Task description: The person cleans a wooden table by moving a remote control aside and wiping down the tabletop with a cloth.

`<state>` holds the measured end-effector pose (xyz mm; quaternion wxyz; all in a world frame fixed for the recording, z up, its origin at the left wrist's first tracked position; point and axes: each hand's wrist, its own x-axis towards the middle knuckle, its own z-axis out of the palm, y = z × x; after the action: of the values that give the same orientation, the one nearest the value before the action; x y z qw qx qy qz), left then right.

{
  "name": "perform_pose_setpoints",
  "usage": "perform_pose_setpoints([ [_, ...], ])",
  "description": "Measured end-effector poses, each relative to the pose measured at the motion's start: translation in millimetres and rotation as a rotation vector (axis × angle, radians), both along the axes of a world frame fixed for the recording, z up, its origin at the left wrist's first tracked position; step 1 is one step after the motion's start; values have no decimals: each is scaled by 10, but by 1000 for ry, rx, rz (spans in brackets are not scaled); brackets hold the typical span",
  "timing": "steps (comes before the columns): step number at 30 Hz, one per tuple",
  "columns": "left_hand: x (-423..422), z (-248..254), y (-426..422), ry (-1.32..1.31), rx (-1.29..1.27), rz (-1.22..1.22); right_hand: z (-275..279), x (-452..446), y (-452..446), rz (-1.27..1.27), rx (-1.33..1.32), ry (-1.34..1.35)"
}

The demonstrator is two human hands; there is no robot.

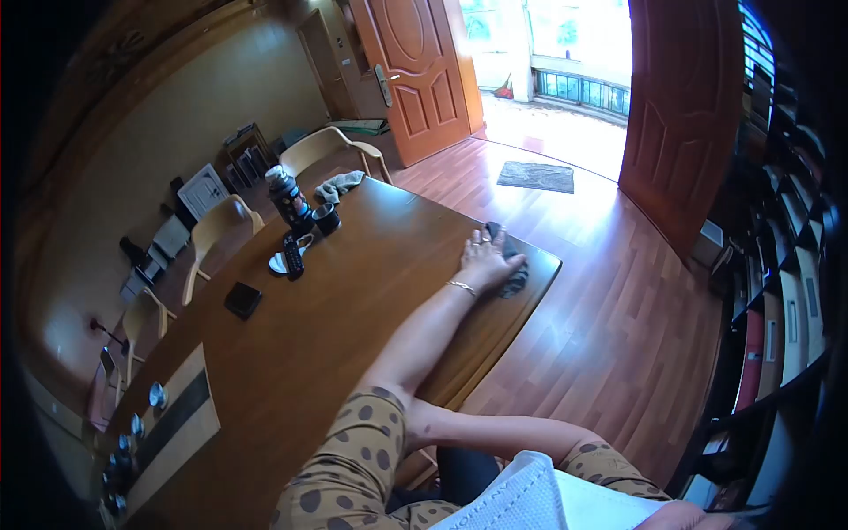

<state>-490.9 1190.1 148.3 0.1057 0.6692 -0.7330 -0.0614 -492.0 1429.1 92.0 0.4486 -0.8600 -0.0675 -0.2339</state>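
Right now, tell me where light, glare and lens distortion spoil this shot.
Head view: daylight washes the doorway out to near white; same head view: glare whitens parts of the floor, and the wooden table carries a softer sheen; head view again: the wide lens bows straight edges and darkens the corners, yet the left hand on the dark cloth reads clearly.

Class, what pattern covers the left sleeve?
The sleeve is brown with dark spots, clearest in the head view.

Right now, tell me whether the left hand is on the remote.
No, the left hand rests on a dark cloth, well apart from the remote.
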Motion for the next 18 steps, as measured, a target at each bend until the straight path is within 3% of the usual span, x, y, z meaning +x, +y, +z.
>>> perform_pose_setpoints([
  [1,-62,2,44,3,5,-19,-337,142,-20,12,10,-108],
  [5,107,41,325,5,29,-67,-116,-21,28,-32,58,-63],
  [6,205,146,495,-14,49,-25,-442,131,-29,-69,-196,81],
  [8,644,63,628,-138,-38,52,419,-100,100,-160,-379,-120],
  [10,1107,312,1054,-159,22,163,483,-141,98,-191,-448,-20],
  [12,1804,111,1493,-206,-194,297,454,-132,104,-231,-405,-32],
  [15,2837,2,2433,-145,-209,509,514,-184,128,-386,-378,15],
  [18,3359,-105,3416,-261,-134,720,498,-179,140,-541,-336,-18],
])
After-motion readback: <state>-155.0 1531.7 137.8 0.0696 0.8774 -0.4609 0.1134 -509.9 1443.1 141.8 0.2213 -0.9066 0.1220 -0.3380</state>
